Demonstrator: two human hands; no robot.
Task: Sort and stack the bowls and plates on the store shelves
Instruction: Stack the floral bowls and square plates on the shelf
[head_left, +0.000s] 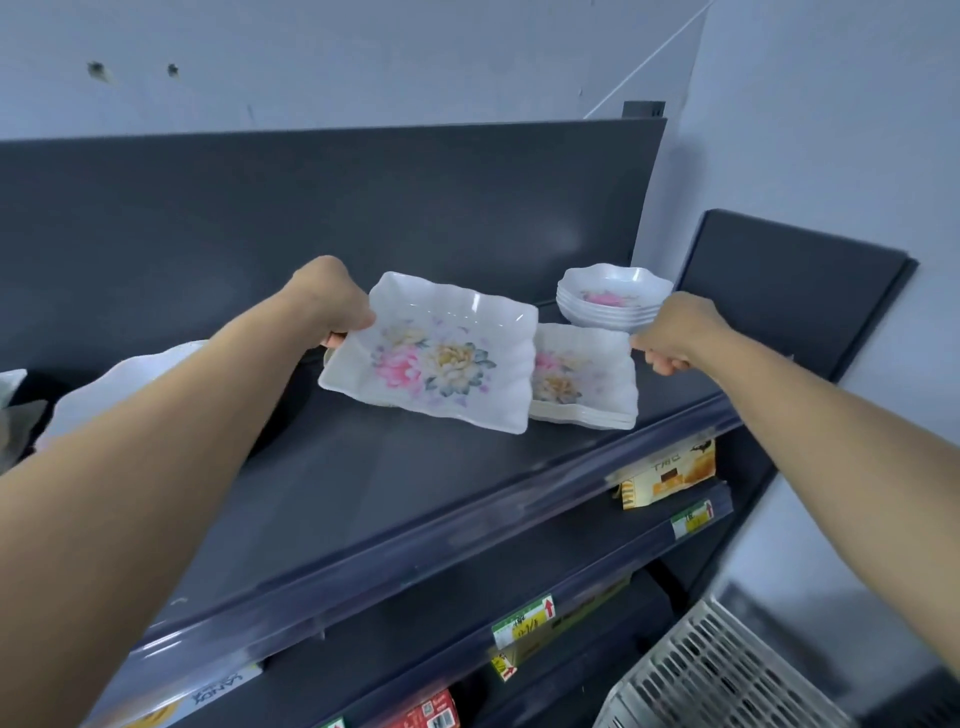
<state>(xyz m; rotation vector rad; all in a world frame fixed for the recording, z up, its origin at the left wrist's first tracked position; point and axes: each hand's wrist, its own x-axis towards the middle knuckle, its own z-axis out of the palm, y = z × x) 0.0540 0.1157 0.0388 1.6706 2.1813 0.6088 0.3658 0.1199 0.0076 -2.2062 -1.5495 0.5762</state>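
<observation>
Head view: the left hand (332, 306) has its grip clamped on the left rim of a rectangular floral plate (431, 358). The plate sits mid-frame over the shelf (363, 493), face up, its long axis running left to right. The right hand (675, 332) curls at the upper right corner of the matching plate stack (592, 379); whether it pinches, I cannot tell. The plate looks light, stiff and glossy, best held by a short-side rim.

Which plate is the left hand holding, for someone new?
Look at the dark top shelf, left of the stack of rectangular plates. It is the floral plate the left hand grips, tilted, unlike the flat stack and the bowls behind.
</observation>
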